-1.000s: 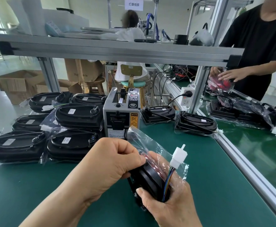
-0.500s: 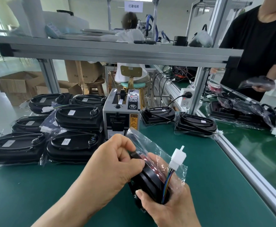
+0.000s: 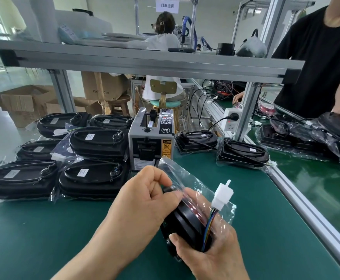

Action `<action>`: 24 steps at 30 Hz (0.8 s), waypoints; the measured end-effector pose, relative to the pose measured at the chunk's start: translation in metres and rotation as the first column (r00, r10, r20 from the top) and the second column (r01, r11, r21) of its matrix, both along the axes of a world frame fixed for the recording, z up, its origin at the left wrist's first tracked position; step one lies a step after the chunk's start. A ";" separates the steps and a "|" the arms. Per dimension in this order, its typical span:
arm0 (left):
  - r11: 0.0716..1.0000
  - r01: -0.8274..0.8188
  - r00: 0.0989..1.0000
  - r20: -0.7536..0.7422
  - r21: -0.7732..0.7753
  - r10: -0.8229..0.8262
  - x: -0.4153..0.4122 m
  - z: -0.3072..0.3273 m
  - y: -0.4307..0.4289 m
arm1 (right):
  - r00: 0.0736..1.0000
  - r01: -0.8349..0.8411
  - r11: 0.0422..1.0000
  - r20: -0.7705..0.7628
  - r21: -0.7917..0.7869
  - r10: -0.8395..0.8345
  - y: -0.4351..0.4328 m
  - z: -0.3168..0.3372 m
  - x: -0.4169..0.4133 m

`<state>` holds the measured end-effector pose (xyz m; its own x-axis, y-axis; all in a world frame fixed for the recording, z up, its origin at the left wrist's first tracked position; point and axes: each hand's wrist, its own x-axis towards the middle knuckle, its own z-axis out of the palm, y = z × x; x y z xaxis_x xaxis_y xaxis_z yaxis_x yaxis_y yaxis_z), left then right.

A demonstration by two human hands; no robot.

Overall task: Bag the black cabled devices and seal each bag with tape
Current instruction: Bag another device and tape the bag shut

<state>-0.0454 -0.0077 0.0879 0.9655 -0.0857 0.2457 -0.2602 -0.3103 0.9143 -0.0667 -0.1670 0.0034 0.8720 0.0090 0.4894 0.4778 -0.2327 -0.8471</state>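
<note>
A black device (image 3: 187, 223) with coloured wires and a white connector (image 3: 222, 194) sits partly inside a clear plastic bag (image 3: 187, 178). My right hand (image 3: 211, 253) grips the device from below, thumb on its black edge. My left hand (image 3: 142, 205) has curled fingers that pinch the bag's edge over the top of the device. The bag's open flap stands up toward the grey tape dispenser (image 3: 152, 142). Two black devices lie further back to the right of the dispenser, the left one (image 3: 195, 140) apparently bare and the right one (image 3: 243, 153) in a clear bag.
Several bagged black devices (image 3: 92, 176) are stacked on the green mat (image 3: 43, 229) at the left. An aluminium rail (image 3: 306, 207) borders the mat on the right. Beyond it another person (image 3: 326, 57) handles bagged parts. A shelf beam (image 3: 144, 61) crosses overhead.
My left hand's fingers have shifted along the bag's edge over the device. The person at the right has lowered a bagged part onto the far bench.
</note>
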 end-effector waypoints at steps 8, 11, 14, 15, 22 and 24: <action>0.996 0.016 1.000 -0.008 0.089 -0.016 -0.003 0.002 0.003 | 1.000 -0.025 0.998 -0.004 0.050 0.025 0.001 -0.006 0.003; 0.999 0.049 0.998 -0.046 -0.004 -0.049 -0.002 0.005 0.002 | 1.000 -0.012 1.000 0.017 0.029 0.011 0.001 -0.005 0.003; 0.993 0.045 0.997 -0.061 -0.111 -0.052 0.000 0.006 0.001 | 0.999 -0.009 0.999 0.036 0.032 0.008 0.001 -0.004 0.003; 0.992 0.044 0.997 -0.063 -0.121 -0.052 0.001 0.005 0.001 | 0.999 -0.013 0.999 0.033 0.038 0.012 0.001 -0.004 0.003; 0.989 0.061 0.995 -0.071 -0.136 -0.072 0.001 0.001 0.003 | 0.999 0.008 1.000 0.043 0.014 -0.008 0.001 -0.002 0.003; 0.992 0.070 0.995 -0.060 -0.107 -0.076 -0.001 0.001 0.004 | 0.999 0.009 1.000 0.037 -0.004 -0.008 0.000 -0.003 0.003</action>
